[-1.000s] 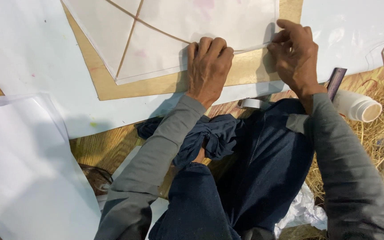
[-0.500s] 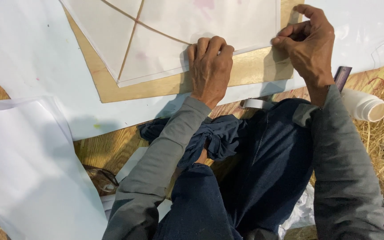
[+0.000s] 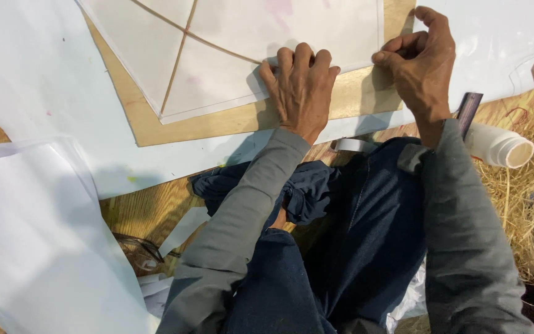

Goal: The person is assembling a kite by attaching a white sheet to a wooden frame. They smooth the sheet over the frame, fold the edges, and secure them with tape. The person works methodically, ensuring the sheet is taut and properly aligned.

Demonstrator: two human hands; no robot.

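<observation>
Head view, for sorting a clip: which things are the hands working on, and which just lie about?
In hand:
left hand pressing flat on the white paper kite
right hand pinching its edge
thin sticks
tan board beneath

Lying about:
paper roll
tape roll
loose white sheets
straw

Floor-level craft workshop; paper sheets [image 3: 38,247], wooden board [image 3: 353,96], straw [image 3: 526,185], paper roll [image 3: 499,146] around seated worker.

A translucent off-white paper kite sheet [image 3: 248,43] with thin tan sticks lies on a tan wooden board [image 3: 366,93]; at four o'clock, a cream paper roll [image 3: 499,146]; grey sleeves, navy trousers.
</observation>
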